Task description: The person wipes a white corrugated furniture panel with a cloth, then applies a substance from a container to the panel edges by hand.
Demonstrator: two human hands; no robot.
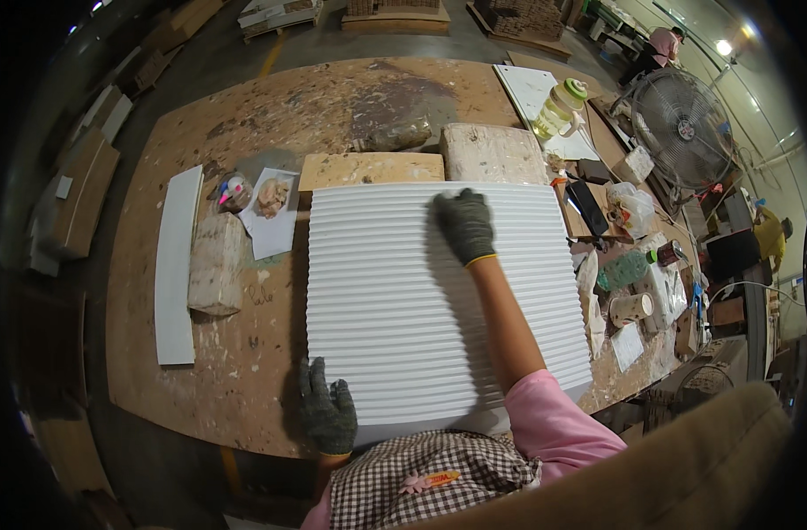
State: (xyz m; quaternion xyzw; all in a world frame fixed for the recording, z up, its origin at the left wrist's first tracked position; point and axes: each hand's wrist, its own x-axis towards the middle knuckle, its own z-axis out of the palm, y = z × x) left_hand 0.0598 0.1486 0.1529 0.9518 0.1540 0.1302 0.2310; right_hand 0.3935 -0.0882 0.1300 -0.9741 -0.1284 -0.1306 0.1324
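Note:
A large white ribbed panel [395, 300] lies flat on a worn wooden workbench [245, 353]. My right hand [463, 225], in a dark grey knit glove, reaches far across and presses flat on the panel's upper part near its far edge. My left hand [326, 412], gloved the same way, rests on the panel's near left corner with fingers spread. Neither hand holds a tool that I can see.
A narrow white strip [176, 265] and a pale block [216, 262] lie left of the panel. Wooden blocks [492, 152] sit beyond it. Bottles, a cup [631, 308] and clutter line the right edge. A floor fan [683, 126] stands at the right, a person [661, 44] behind it.

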